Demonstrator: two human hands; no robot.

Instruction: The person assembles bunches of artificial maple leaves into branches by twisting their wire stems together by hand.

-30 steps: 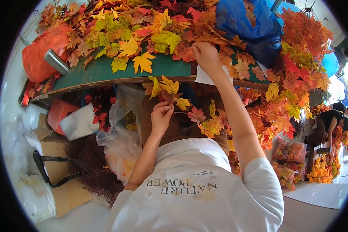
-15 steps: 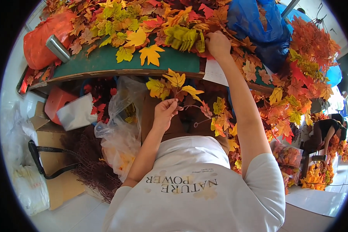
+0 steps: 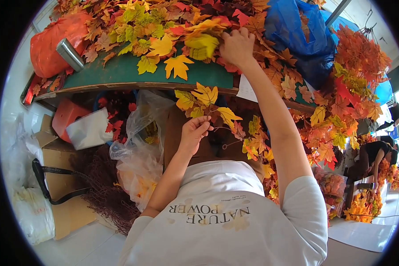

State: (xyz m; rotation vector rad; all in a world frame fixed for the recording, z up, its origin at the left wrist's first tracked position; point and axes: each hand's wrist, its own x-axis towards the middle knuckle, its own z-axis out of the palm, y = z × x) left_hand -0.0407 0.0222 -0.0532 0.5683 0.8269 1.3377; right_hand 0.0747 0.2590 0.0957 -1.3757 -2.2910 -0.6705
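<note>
Between the thumb and fingers of my left hand [image 3: 195, 133] is the thin stem of a garland of artificial maple leaves; its yellow leaves [image 3: 205, 95] fan out just above the fingers. The rest of the garland [image 3: 255, 142] trails right and down beside my lap, with a small loop [image 3: 224, 146] at a stem end. Over the table my right hand [image 3: 238, 48] is closed at the edge of a blurred bunch of yellow-green leaves [image 3: 202, 46]. Its fingertips are partly hidden.
Loose autumn leaves [image 3: 142, 22] heap over the green tabletop [image 3: 106, 71]. A metal cylinder [image 3: 70, 54] and red bag [image 3: 57, 44] are left, a blue bag [image 3: 299, 35] right. Below are clear plastic [image 3: 139, 150] and a cardboard box [image 3: 71, 213]. Another person [image 3: 371, 157] bends at far right.
My right hand and the yellow-green bunch have shifted left together. My left hand, with the yellow leaves, has moved slightly right.
</note>
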